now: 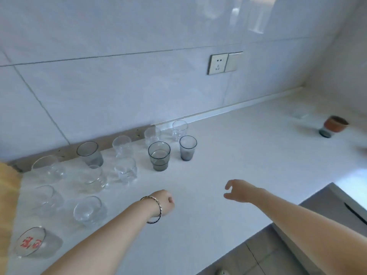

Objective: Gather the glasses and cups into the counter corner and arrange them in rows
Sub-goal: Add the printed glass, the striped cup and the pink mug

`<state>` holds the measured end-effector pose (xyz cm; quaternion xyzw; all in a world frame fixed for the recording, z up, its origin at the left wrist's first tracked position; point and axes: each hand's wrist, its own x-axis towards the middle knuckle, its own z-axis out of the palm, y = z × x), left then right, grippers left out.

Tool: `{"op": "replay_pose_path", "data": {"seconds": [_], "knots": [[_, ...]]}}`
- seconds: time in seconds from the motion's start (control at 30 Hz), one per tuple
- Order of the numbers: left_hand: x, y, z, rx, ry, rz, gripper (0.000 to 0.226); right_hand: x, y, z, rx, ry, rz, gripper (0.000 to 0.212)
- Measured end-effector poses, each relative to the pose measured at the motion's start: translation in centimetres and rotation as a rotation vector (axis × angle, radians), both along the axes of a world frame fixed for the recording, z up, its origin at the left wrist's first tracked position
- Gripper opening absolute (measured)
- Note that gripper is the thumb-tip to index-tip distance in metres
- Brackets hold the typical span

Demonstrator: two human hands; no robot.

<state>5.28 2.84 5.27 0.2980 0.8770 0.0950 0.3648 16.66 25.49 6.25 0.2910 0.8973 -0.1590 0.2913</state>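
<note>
White counter (pixel 238 147) carries the glasses (pixel 158 155) left of and beyond our fisted left hand (pixel 164 201) and slack-fingered right hand (pixel 238 190), both empty.

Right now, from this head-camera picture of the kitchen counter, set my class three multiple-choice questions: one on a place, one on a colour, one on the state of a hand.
1. Where is the brown cup?
A) in the middle of the glasses at the left
B) far right on the counter, apart from the grouped glasses
C) on the floor

2. What colour is the writing on the lettered glass?
A) blue
B) green
C) red

3. What is the right hand doing?
A) gripping a glass
B) holding nothing, fingers loosely curved
C) lying flat on the counter

Answers:
1 B, as the cup sits alone near the right edge.
2 C, as red characters show on its side.
3 B, as nothing lies between its fingers and thumb.
</note>
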Motion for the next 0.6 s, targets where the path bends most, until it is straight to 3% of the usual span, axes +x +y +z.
{"op": "replay_pose_path", "data": {"seconds": [0.33, 0.6], "knots": [[7.7, 24.4, 1.5, 0.015, 0.047, -0.405, 0.013, 15.4, 20.0, 4.2, 0.067, 0.117, -0.396, 0.039], [15.1, 44.3, 2.8, 0.062, 0.061, -0.452, 0.014, 24.6, 35.7, 4.3, 0.091, 0.147, -0.522, 0.037]]}}
